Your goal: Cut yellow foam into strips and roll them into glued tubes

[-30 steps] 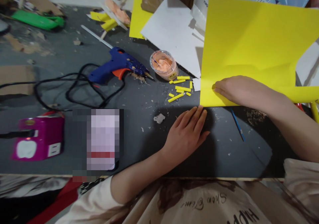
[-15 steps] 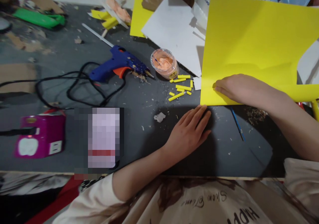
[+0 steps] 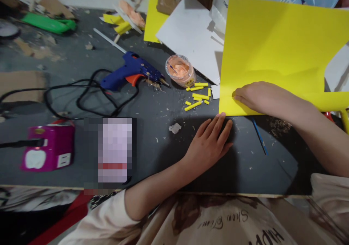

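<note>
Clock read from the middle of the view, 6 toward the wearer. Dark grey table (image 3: 155, 147), flecked with crumbs and shavings, spans most of the view. Yellow sheet (image 3: 275, 48) at 2 o'clock, broad, its near edge bent into a long strip. White sheet (image 3: 185, 34) just past 12, lying askew, left of the yellow one.

Glue gun (image 3: 133, 70) between 10 and 11, on its side, nozzle toward 3, a glue stick (image 3: 109, 39) poking from its back. Purple box (image 3: 62, 143) between 8 and 9, small light lit on it.

Right hand (image 3: 252, 96) just short of 3, on the yellow sheet near its left end: fingers bent and close together, tips down on the surface. Cannot tell whether they pinch a layer. Left hand (image 3: 208, 141) at 4: palm down, fingers long, slightly spread, released, grasping nothing; foremost tips at the sheet's near left corner.

Clear tub (image 3: 187, 80) of peach paste at 12, beside the glue gun's nozzle. Blue stick (image 3: 260, 137) between 3 and 4, far end close to the sheet's near edge. White scrap (image 3: 175, 128) at 6, close in. Smallest: yellow pieces (image 3: 201, 96) at 2, scattered between tub and left hand.
</note>
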